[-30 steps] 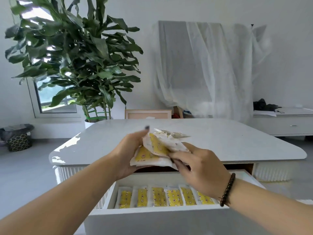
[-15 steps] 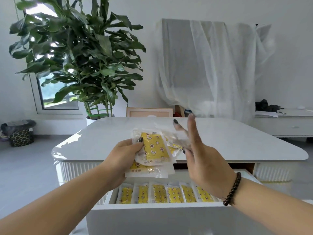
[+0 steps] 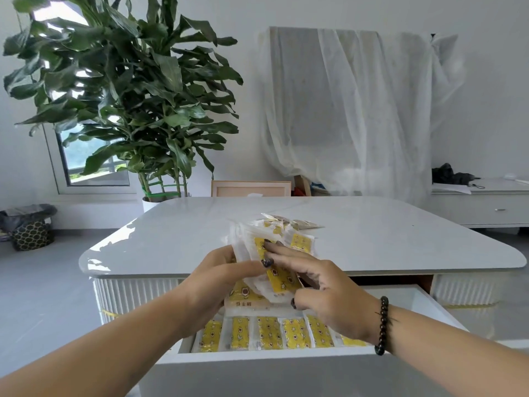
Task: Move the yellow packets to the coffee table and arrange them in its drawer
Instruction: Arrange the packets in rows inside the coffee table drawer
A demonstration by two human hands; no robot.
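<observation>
My left hand (image 3: 217,277) grips a fanned bunch of yellow packets (image 3: 282,279) in clear wrappers above the open drawer (image 3: 257,365) of the white coffee table (image 3: 372,239). My right hand (image 3: 323,290) has its fingers on the front packet and its thumb under the packet's lower edge, pinching it. A row of several yellow packets (image 3: 269,332) lies flat side by side along the drawer's front. One more packet (image 3: 297,223) rests on the tabletop behind the bunch, mostly hidden.
A tall potted plant (image 3: 128,96) stands behind the table's left corner. A sheet-draped object (image 3: 357,110) stands at the back. A low white cabinet (image 3: 486,204) is at the right, a dark bin (image 3: 28,224) on the floor at the left.
My right hand, spread open beside the bunch half a second ago, has come down onto the front packet and taken hold of it. The bunch sits slightly lower.
</observation>
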